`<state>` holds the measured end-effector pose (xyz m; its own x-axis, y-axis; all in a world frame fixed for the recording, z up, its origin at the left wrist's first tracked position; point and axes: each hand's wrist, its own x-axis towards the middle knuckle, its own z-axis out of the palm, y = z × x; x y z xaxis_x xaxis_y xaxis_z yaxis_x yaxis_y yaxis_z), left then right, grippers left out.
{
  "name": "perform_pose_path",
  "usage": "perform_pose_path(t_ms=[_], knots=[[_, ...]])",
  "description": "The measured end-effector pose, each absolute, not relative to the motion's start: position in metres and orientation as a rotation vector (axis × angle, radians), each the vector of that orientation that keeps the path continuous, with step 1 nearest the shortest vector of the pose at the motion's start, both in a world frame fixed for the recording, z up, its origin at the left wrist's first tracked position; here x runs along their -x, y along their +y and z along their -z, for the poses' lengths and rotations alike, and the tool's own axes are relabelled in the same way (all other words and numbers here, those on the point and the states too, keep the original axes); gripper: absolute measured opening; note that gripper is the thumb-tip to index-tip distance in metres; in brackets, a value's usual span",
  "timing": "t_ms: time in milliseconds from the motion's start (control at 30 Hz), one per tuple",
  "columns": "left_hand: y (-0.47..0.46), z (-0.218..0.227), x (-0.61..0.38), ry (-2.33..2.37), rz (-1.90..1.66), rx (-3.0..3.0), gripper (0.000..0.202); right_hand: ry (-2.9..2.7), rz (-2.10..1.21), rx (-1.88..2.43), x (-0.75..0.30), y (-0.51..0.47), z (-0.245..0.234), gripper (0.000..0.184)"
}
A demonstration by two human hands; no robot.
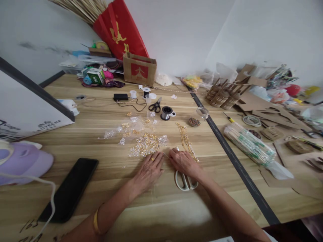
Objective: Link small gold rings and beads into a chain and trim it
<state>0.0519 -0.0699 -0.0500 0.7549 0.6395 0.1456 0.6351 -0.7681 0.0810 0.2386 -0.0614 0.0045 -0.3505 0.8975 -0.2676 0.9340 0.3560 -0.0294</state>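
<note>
My left hand (149,168) rests palm down on the wooden table (106,201), fingers pinched toward a thin wire or thread just below a pile of small gold and silver beads (145,145). My right hand (183,162) lies beside it, fingertips pinched at the same spot, its wrist over white-handled scissors (185,183). Gold chains (186,140) lie just beyond the right hand. What the fingertips hold is too small to name.
A black phone (69,190) and a lilac cap (24,163) lie at left. Black scissors (155,106), a wire spool (166,113), a bead jar (194,121) and paper bags (139,69) sit farther back. Bagged sticks (248,144) and cardboard pieces (264,107) fill the right.
</note>
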Motion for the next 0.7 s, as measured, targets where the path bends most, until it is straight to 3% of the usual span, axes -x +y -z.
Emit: perform_pose_path(t_ms=[500,700], knots=[[-0.069,0.05,-0.051,1.047,-0.284,-2.942,0.045,2.617,0.592,-1.925,-0.252,-0.056,0.008,0.009],[-0.069,0.047,-0.051,1.032,-0.256,-2.947,0.045,2.525,0.474,-1.963,-0.252,-0.056,0.007,0.014]])
